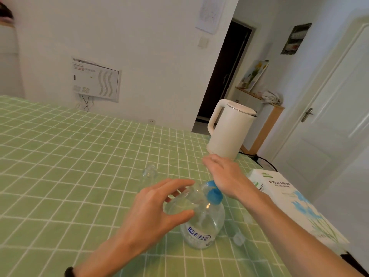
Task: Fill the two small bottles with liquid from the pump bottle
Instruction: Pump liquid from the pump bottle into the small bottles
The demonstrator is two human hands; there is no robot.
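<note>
The clear pump bottle (201, 228) with a blue pump head (214, 193) stands on the green checked tablecloth near the front. My left hand (153, 208) curls its thumb and fingers round a small clear bottle (191, 196) held tilted against the pump's spout. My right hand (223, 172) is palm down over the pump head, fingers stretched forward, and the heel of the hand lies on or just above the blue top. A second small clear bottle (149, 172) stands upright further back on the table, apart from both hands.
A white electric kettle (229, 128) stands just beyond my right hand. A tissue paper pack (283, 198) lies at the right table edge. A small clear item (238, 238) lies right of the pump bottle. The checked table (60, 156) stretches left.
</note>
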